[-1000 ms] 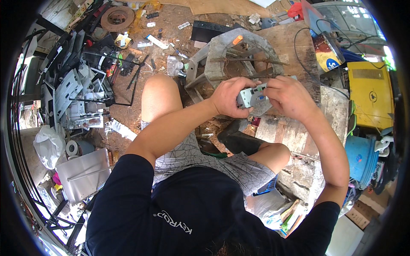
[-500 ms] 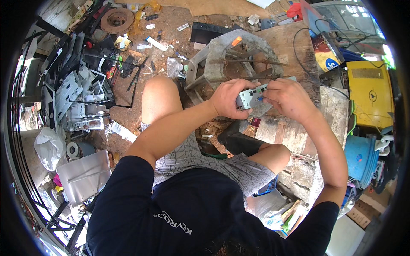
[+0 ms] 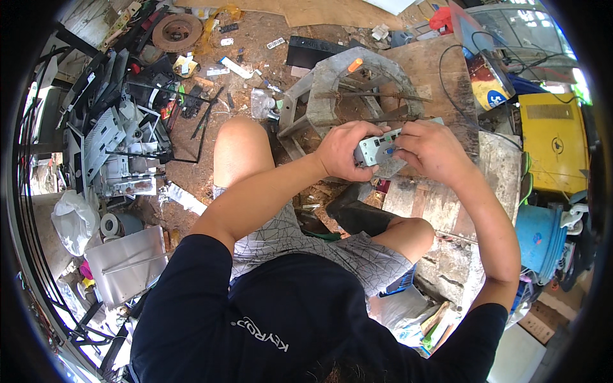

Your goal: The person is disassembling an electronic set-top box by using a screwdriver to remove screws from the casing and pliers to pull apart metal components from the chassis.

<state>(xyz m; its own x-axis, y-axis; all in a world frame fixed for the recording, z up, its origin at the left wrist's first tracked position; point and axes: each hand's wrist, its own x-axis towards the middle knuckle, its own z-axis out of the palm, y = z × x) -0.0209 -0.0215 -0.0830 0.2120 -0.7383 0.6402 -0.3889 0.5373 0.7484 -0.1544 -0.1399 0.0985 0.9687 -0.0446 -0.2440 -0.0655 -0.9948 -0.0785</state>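
We see the small grey metal box-shaped part with a row of slots (image 3: 378, 149) held up between both hands, just above the near rim of the round grey concrete ring with rusty rods across it (image 3: 332, 73). The left hand (image 3: 343, 150) wraps the part's left end, its fingers (image 3: 357, 131) curled closed over the top edge. The right hand (image 3: 431, 152) closes on the right end, fingers pinched tight against the part's face. Below the part lies a weathered wooden bench of planks (image 3: 421, 198), touching the ring's right side. Left of the ring, scattered grey metal panels and tools (image 3: 112, 143) cover the dirt floor; right of it stands a yellow box-shaped machine (image 3: 554, 143).
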